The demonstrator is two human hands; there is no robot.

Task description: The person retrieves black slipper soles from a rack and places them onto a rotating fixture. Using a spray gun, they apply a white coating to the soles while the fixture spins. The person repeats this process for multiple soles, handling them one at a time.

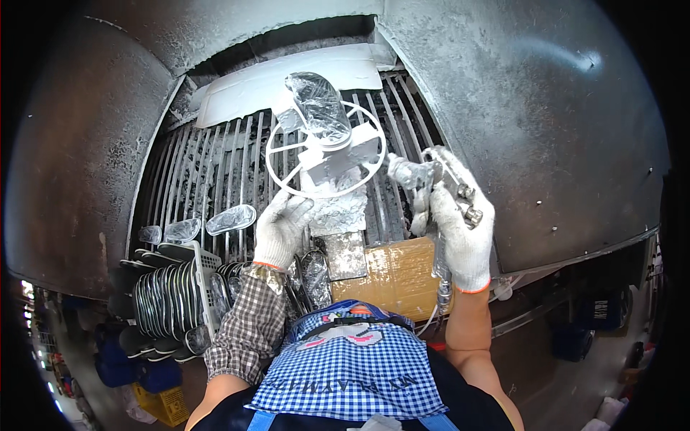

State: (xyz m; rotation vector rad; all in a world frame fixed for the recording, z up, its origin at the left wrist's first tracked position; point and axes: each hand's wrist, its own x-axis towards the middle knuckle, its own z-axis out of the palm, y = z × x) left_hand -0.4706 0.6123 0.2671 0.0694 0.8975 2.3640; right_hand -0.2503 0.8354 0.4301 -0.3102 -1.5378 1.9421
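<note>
My right hand point(460, 230), in a white knit glove, is wrapped round a metal spray gun point(413, 172) whose nozzle end points left. A white wheel-shaped turntable point(384, 154) with spokes stands over the slatted bench. On top of it sits a dark shoe sole point(320, 108) covered in clear wrinkled film, tilted up. My left hand point(280, 230), also gloved and with a checked sleeve, is at the near-left rim of the turntable. Its fingers are apart, with the tips at or just below the rim; I cannot tell whether they touch it.
Film-wrapped soles point(231, 220) lie on the metal slats point(244, 158) at left. A white basket point(205, 287) packed with dark soles stands nearer. A brown cardboard piece point(402, 276) lies before me. Metal booth walls point(553, 144) rise on both sides.
</note>
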